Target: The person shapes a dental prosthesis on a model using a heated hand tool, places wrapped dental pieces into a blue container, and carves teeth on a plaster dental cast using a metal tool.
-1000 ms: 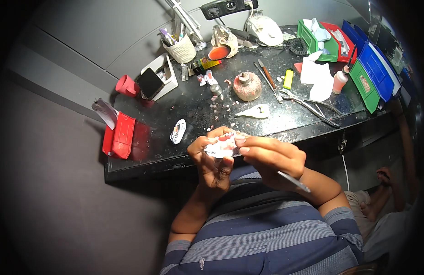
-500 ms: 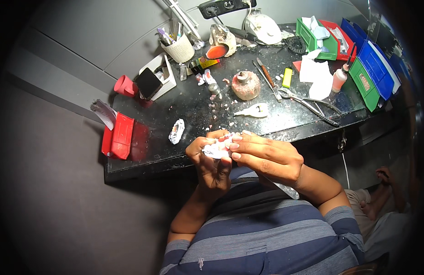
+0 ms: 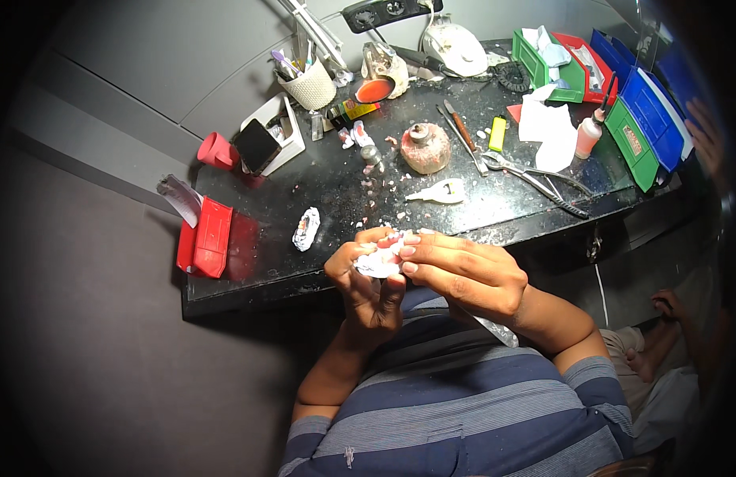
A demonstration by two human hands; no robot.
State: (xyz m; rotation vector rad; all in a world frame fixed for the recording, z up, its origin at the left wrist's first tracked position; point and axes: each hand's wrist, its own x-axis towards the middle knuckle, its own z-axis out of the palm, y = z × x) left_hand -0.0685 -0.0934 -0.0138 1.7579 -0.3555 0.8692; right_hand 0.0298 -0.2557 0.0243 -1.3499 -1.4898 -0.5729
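Over the table's front edge, my left hand (image 3: pixel 364 282) is closed round a white dental model (image 3: pixel 373 265) with pink wax-like material on it. The fingers of my right hand (image 3: pixel 467 270) lie together against the model's right side, the thumb hidden. From under my right palm sticks the flat end of a metal tool (image 3: pixel 497 330); its other end is out of sight. Ahead and to the left lies a second white dental piece (image 3: pixel 306 229) with an orange-pink middle. A spirit burner (image 3: pixel 427 149) crusted with pink stands farther off, behind a white pointed tool (image 3: pixel 439 192).
Long-handled pliers (image 3: pixel 543 183), a wooden-handled knife (image 3: pixel 461 127) and a yellow lighter (image 3: pixel 498 133) lie at right. Beyond are a pink bottle (image 3: pixel 588 137) and coloured bins (image 3: pixel 634 147). A red bin (image 3: pixel 205 238) stands at left. Another person's hand (image 3: pixel 706 137) shows at the right rim.
The model has tilted slightly in my hands, so more pink shows. Another person's hand has come into view beside the blue bin at the right.
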